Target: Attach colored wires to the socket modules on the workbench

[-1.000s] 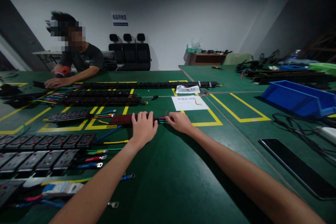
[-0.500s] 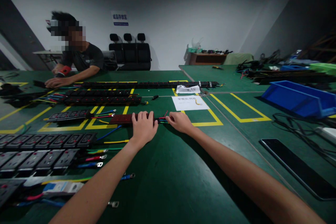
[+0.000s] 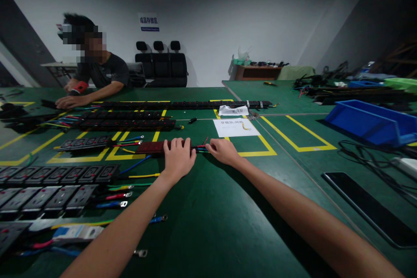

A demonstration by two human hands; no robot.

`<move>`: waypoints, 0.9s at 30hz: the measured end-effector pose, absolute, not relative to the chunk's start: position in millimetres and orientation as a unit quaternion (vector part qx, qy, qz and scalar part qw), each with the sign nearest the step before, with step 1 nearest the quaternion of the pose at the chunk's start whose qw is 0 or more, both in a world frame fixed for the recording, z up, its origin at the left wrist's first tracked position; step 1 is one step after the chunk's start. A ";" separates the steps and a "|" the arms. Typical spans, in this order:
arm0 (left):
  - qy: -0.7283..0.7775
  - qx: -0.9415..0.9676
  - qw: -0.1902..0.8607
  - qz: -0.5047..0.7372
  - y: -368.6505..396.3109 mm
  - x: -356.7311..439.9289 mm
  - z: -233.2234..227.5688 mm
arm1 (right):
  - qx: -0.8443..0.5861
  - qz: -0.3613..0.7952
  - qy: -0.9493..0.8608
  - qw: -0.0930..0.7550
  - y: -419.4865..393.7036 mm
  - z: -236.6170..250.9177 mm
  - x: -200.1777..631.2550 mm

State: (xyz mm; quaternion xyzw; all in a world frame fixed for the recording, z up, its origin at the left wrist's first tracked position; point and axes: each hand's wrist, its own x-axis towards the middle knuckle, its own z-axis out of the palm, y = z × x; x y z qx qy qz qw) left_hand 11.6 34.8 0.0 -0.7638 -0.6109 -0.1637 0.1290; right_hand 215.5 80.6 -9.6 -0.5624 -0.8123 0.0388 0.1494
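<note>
The left hand point(image 3: 177, 158) is pressing down on the dark red socket strip point(image 3: 152, 147) lying on the green bench point(image 3: 208, 226); the right hand point(image 3: 223, 151) is pinching its coloured wires point(image 3: 201, 148). Pulling sideways could tear the leads loose.

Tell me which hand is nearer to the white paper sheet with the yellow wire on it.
Right. The right hand lies just below the white paper sheet, at the coloured wires; the left hand sits further left, on the dark red strip.
</note>
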 end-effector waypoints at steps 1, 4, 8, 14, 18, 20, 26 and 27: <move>-0.611 -0.764 0.130 -0.165 34.9 11.5 -0.3 | -0.563 0.040 -0.812 0.149 80.5 -9.5 215.4; -0.607 -0.765 0.134 -0.166 34.9 11.1 -0.7 | -0.561 0.041 -0.812 0.152 80.3 -9.2 215.2; -0.606 -0.767 0.134 -0.163 34.7 11.1 -0.2 | -0.559 0.040 -0.813 0.158 80.4 -9.2 215.1; -0.612 -0.761 0.139 -0.165 35.2 11.6 -1.7 | -0.559 0.038 -0.814 0.153 80.7 -9.2 215.1; -0.610 -0.761 0.139 -0.169 35.6 11.0 -3.1 | -0.561 0.039 -0.813 0.151 80.6 -9.4 215.1; -0.609 -0.763 0.134 -0.170 35.7 10.7 -3.1 | -0.559 0.041 -0.813 0.154 80.6 -9.5 215.2; -0.606 -0.765 0.139 -0.170 35.7 10.5 -2.2 | -0.559 0.044 -0.812 0.161 80.8 -10.1 215.7; -0.605 -0.766 0.138 -0.168 35.6 10.5 -2.1 | -0.558 0.044 -0.812 0.162 80.9 -10.2 215.7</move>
